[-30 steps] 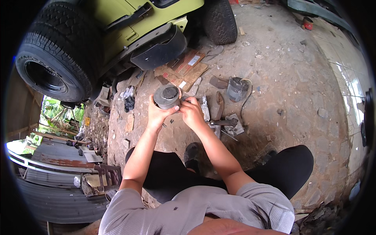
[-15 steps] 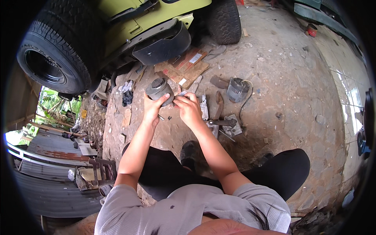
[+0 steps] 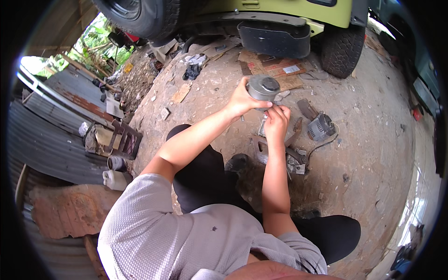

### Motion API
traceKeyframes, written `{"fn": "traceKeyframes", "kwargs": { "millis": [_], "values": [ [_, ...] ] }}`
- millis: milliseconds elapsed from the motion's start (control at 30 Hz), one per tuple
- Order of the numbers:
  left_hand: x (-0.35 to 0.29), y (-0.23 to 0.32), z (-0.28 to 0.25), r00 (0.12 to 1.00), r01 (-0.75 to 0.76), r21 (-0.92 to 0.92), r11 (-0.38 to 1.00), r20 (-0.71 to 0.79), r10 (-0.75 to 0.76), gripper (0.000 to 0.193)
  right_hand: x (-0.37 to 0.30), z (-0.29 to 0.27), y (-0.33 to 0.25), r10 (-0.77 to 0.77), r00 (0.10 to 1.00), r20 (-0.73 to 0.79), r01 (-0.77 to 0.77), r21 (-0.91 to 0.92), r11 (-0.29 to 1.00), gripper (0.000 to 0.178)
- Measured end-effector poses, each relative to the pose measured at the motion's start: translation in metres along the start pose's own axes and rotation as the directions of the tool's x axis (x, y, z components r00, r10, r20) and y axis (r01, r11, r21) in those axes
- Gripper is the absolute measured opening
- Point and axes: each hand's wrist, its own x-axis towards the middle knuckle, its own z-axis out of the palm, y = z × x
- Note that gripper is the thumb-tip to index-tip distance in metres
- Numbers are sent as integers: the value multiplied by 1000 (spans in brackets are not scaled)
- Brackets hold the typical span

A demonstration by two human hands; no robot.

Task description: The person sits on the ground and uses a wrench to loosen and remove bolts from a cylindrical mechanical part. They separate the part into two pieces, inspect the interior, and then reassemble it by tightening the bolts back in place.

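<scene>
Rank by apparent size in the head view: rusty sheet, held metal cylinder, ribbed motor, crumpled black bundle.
Rusty sheet
Metal cylinder and ribbed motor: too alike to rank; the cylinder seems nearer the camera
Black bundle

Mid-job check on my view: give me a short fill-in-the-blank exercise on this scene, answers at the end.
1. The left hand holds a metal cylinder whose colour is ____.
2. In the picture, the ribbed metal unit lies to the ____ of the right hand.
3. The vehicle body is yellowish ____.
4. The person's trousers are ____.

Missing words: grey; right; green; black.
</scene>
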Motion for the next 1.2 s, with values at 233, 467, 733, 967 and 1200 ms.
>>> {"fn": "traceKeyframes", "kwargs": {
  "millis": [233, 467, 733, 967, 1200],
  "values": [
    [-16, 21, -18, 993, 62, -206, 977, -83, -81, 104, 11, -15, -33, -92, 994, -52, 93, 18, 996, 29],
    [-33, 46, -47, 996, -31, -164, 986, -92, 16, 106, 13, -24, -72, -126, 992, -12, 127, 75, 989, 41],
    [-69, 62, -72, 997, -49, -134, 990, -72, 40, 99, 5, -24, -92, -185, 982, 39, 180, 96, 979, 41],
    [-84, 54, -81, 978, -116, -208, 971, -192, 76, 88, -2, -21, -117, -218, 976, 18, 215, 107, 971, 41],
    [-81, 57, -81, 984, -40, -185, 982, -179, 6, 106, -3, -16, -105, -195, 978, 79, 180, 162, 970, 39]
  ]
}}
